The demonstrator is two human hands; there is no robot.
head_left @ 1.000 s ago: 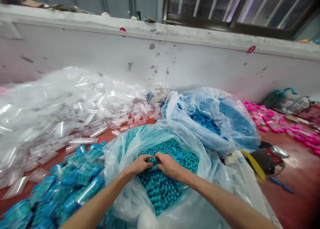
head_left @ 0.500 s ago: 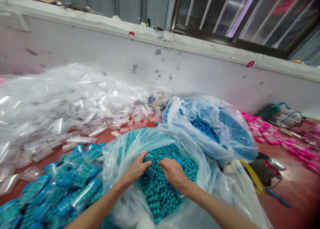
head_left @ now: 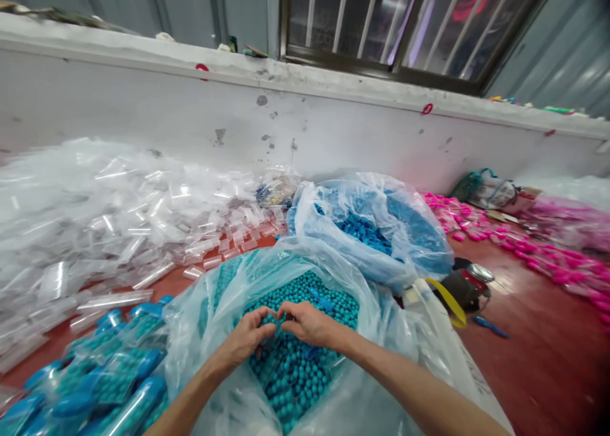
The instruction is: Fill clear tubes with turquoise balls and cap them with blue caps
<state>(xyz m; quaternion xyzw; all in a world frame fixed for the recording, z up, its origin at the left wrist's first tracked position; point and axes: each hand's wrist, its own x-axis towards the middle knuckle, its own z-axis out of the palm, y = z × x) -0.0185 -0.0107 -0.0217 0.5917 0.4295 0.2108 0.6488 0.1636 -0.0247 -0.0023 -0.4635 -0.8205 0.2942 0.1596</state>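
L hand (head_left: 248, 337) + R hand (head_left: 309, 325) over teal beads (head_left: 296, 385), grip unclear

Barred window (head_left: 395, 34) upper centre-right, pink pieces (head_left: 524, 248) at right edge, blue stick (head_left: 490, 327) on red floor (head_left: 538, 360) lower right.

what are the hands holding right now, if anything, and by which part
It can't be told: the left hand and right hand nearly meet over the beads, and anything between them is too hidden.
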